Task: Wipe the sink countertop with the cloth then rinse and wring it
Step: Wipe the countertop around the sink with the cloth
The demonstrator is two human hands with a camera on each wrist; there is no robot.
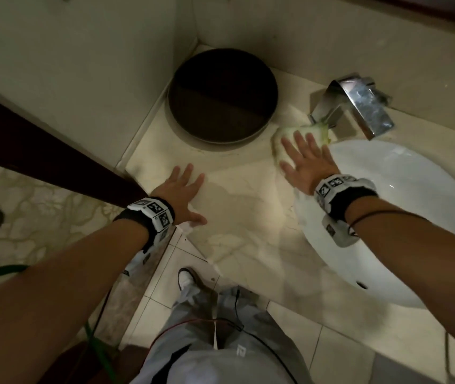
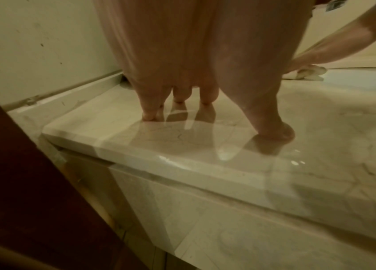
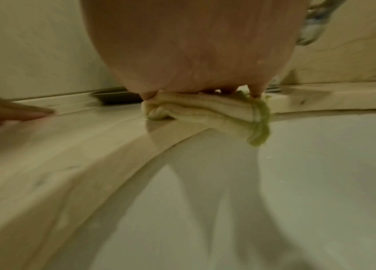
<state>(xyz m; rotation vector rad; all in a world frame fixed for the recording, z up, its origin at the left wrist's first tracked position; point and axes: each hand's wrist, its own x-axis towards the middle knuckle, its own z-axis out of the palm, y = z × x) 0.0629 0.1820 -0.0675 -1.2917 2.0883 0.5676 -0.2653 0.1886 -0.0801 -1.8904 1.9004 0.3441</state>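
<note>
A folded pale cloth with a green edge (image 1: 287,137) (image 3: 207,109) lies on the marble countertop (image 1: 243,195) just left of the white sink basin (image 1: 403,189), below the chrome tap (image 1: 359,103). My right hand (image 1: 304,159) presses flat on the cloth with fingers spread. In the right wrist view the cloth's green edge hangs slightly over the basin rim (image 3: 274,117). My left hand (image 1: 185,192) (image 2: 205,102) rests flat on the bare countertop (image 2: 321,127) near its left front corner, fingers straight and holding nothing.
A round dark tray (image 1: 222,95) sits in the back left corner of the counter against the wall. A dark wooden door frame (image 1: 41,156) borders the counter's left end. Tiled floor, my legs and a shoe (image 1: 186,278) are below the front edge.
</note>
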